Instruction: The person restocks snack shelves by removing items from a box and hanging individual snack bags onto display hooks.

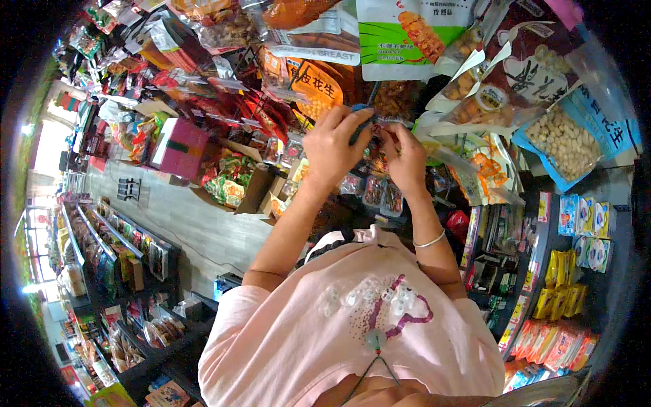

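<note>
Both hands are raised in front of a rack hung with bagged snacks. My left hand (338, 140) grips a dark blue cloth (362, 122), its fingers curled around it. Close by on the right, my right hand (403, 150) has its thumb and fingers bent together at the rack; what lies between them is too small to tell. Behind my left hand hangs an orange bag of peanuts (318, 84). A white and green snack pouch (402, 40) hangs above the hands. Small clear packs (375, 191) hang below them.
A blue peanut bag (569, 137) hangs at the right, above shelves of yellow packs (559, 300). Open cardboard cartons of bagged goods (229, 178) and a pink box (178, 147) stand left of the hands. Shelving with goods (127, 274) fills the lower left.
</note>
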Tool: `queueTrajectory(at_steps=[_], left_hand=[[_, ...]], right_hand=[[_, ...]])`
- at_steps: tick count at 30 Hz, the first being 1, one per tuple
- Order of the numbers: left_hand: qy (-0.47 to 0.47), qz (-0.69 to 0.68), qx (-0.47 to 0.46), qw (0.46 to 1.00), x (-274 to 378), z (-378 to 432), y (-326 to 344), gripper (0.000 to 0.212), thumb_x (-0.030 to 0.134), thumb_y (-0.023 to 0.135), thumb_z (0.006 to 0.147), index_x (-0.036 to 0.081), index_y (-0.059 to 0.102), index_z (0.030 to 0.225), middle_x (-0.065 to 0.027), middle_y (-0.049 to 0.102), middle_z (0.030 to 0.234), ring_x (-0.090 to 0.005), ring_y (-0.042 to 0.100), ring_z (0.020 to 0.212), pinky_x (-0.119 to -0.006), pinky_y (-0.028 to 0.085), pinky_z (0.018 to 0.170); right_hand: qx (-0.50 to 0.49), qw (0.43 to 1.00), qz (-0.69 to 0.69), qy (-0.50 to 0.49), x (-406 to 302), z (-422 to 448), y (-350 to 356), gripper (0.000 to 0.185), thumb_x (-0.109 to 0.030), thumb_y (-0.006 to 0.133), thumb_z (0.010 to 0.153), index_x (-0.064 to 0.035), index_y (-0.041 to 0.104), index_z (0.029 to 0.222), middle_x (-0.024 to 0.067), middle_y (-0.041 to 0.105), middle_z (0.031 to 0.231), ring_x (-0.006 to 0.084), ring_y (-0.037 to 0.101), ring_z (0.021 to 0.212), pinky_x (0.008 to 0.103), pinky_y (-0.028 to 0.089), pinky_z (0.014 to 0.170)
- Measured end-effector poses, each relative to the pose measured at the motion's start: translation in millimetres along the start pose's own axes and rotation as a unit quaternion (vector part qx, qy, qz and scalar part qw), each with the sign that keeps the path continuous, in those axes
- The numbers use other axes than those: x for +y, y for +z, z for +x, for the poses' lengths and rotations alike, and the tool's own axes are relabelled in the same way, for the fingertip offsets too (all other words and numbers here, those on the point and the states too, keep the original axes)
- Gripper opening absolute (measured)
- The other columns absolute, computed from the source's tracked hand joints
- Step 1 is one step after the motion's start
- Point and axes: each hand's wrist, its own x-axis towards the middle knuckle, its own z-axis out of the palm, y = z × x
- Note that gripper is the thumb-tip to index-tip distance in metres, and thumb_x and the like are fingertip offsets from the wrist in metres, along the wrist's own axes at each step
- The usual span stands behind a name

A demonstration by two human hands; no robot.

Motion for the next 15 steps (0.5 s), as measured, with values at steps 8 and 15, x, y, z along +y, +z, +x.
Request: queueTrajectory(at_steps=[8,15], left_hand=[[-0.105,0.029,0.011,0.994,-29,13,-10,0.018,0.015,0.064,0.074,0.011,0.065,0.092,-0.0078,0.061,0.084,-0.0274,0.059,0.074,-0.033,0.047,0.066],[-0.082,-0.027,0.071,0.994,-27,20,-18,0.015,0.012,0.064,0.074,0.011,0.064,0.089,-0.0073,0.06,0.08,-0.0252,0.058,0.071,-0.034,0.046,0.063]], right_hand=[[0.03,0.999,-0.029,-0.017,-9,5,-3,0.01,-0.012,0.058,0.081,-0.0062,0.054,0.089,0.0147,0.059,0.076,0.0327,0.057,0.065,0.0391,0.044,0.056],[0.02,1.0,-0.012,-0.011,-9,6,-1,0.009,-0.011,0.056,0.082,-0.0043,0.052,0.087,0.0154,0.059,0.079,0.0343,0.058,0.07,0.0399,0.045,0.059]])
